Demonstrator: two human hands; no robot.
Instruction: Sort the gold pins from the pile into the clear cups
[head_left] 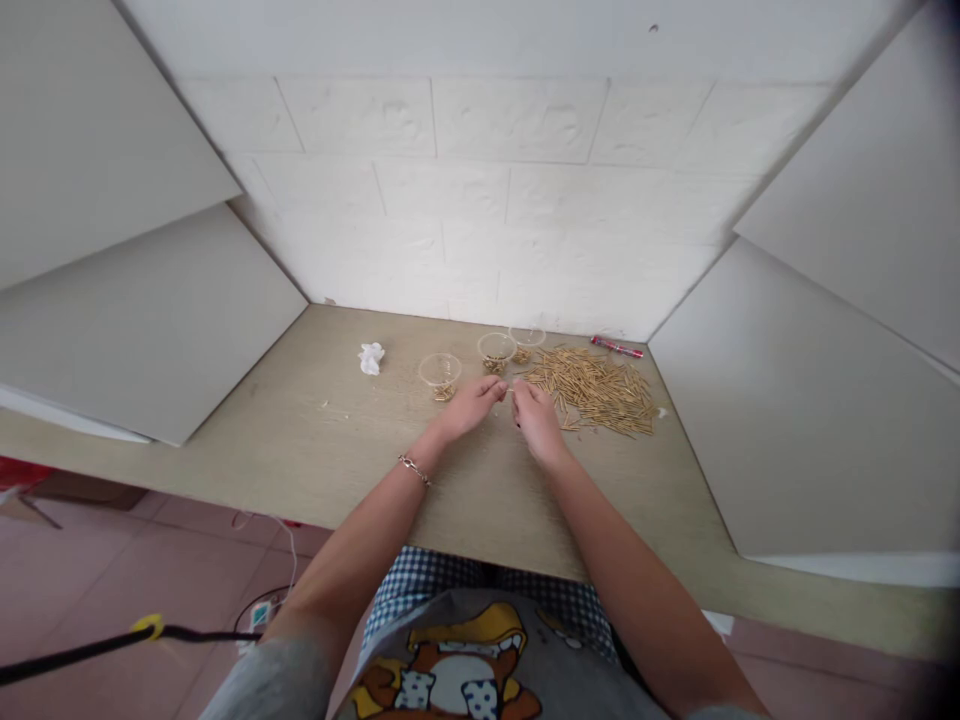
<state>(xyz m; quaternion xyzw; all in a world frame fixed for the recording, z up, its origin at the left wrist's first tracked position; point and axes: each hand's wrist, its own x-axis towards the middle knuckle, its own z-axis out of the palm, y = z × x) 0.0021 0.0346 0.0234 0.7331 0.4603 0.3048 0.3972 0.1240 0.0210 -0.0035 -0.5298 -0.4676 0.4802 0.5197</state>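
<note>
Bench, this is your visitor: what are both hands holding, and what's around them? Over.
Left hand, right hand: grips closed, thin piece between. Golden pin pile beside right. Clear cup near left; crumpled tissue farther left.

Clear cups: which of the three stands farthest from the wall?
The leftmost cup. It sits by itself, closer to the table's front edge; the middle cup and rightmost cup are close together, nearer the wall.

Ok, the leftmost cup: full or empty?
Neither; it is partly filled. Through the clear wall of the cup, some gold pieces show at the bottom, well below the rim.
</note>
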